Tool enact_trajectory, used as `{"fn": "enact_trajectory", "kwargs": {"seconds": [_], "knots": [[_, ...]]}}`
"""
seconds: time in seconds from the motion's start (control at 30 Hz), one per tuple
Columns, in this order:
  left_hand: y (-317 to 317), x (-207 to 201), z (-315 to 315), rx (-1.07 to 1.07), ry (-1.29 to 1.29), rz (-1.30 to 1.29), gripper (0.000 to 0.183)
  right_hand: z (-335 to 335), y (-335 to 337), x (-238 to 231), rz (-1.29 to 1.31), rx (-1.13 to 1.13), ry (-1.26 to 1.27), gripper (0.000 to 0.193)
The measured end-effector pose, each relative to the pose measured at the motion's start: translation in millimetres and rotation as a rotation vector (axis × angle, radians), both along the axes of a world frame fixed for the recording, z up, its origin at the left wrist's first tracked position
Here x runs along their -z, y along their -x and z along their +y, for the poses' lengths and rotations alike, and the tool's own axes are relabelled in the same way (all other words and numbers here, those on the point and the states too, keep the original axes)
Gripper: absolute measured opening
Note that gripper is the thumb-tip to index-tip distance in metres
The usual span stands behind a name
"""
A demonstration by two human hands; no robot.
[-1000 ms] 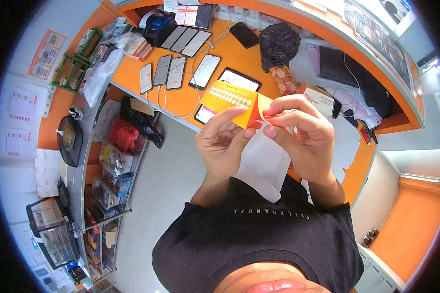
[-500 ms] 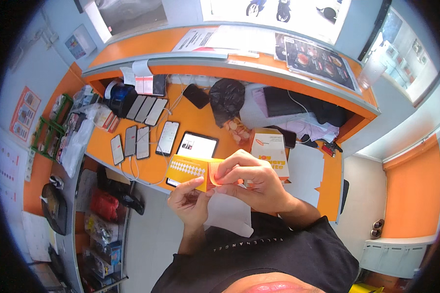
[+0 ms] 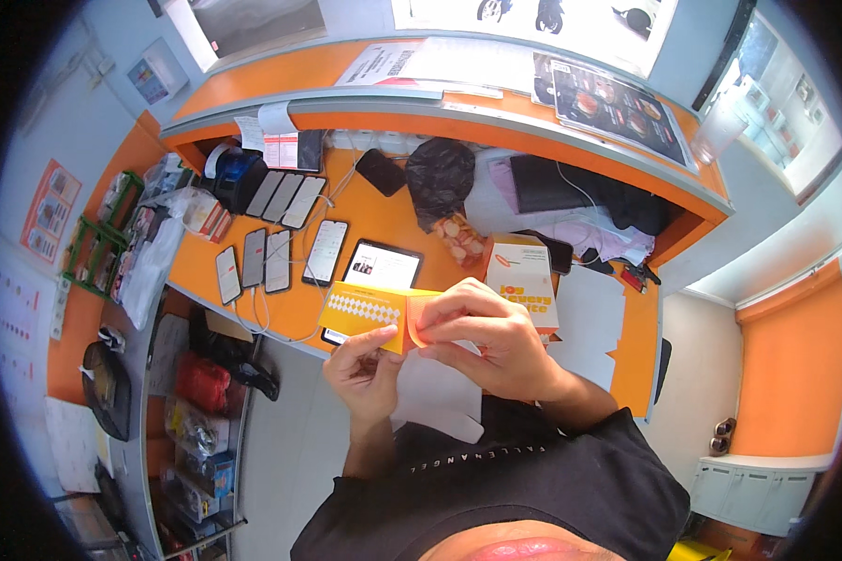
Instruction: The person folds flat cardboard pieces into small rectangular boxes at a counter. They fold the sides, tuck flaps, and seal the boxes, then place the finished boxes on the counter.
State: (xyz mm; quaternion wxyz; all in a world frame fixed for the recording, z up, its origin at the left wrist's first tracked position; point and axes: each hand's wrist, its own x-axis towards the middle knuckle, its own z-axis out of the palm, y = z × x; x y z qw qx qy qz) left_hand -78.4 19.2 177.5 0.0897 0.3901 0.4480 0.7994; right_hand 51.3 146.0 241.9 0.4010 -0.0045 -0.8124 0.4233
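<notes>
A small yellow cardboard box (image 3: 360, 301) with rows of white diamonds is held over the desk, in front of a tablet (image 3: 381, 265). My left hand (image 3: 369, 376) grips its near edge, thumb on the printed face and the other fingers mostly hidden beneath. At the box's right end, an orange flap (image 3: 415, 316) is pinched between the thumb and fingers of my right hand (image 3: 498, 344). What lies inside the box cannot be seen. Just beyond my right hand stands a white and yellow carton (image 3: 522, 276).
Several phones (image 3: 326, 251) lie on the orange desk to the left, some with white cables. A black plastic bag (image 3: 438, 182) and a bag of round snacks (image 3: 460, 237) sit behind the carton. White paper (image 3: 589, 318) covers the right side. An orange shelf (image 3: 421, 110) spans the back.
My view has shifted slightly, so the desk and box appear a little higher. Both hands keep the same hold on the box and its flap.
</notes>
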Motion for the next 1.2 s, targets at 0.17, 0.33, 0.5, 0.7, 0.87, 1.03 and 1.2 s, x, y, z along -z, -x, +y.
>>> {"fn": "enact_trajectory", "kwargs": {"seconds": [0.17, 0.33, 0.5, 0.7, 0.87, 1.03, 1.2], "knots": [[5, 3, 0, -0.053, 0.022, 0.072, 0.021, 6, -1, 3, 0.054, -0.019, -0.112, 0.019], [-5, -8, 8, 0.030, -0.081, 0.012, 0.027, -4, 5, 2, 0.169, 0.125, -0.152, 0.021], [-17, -21, 12, 0.175, -0.143, -0.085, 0.040, -13, 7, 6, 0.212, 0.288, -0.284, 0.024], [-2, -22, 16, -0.049, -0.238, -0.240, 0.036, -8, 5, 19, 0.139, 0.405, -0.263, 0.050], [12, -31, 11, -0.181, -0.368, -0.433, 0.030, -12, -8, 38, -0.284, 0.225, 0.053, 0.051], [13, -36, -18, -0.035, -0.107, -0.337, 0.040, 3, 10, 28, -0.088, 0.458, -0.264, 0.026], [10, -52, -63, -0.392, 0.311, 0.396, 0.057, 25, 23, -1, -0.117, 0.202, -0.528, 0.027]]}}
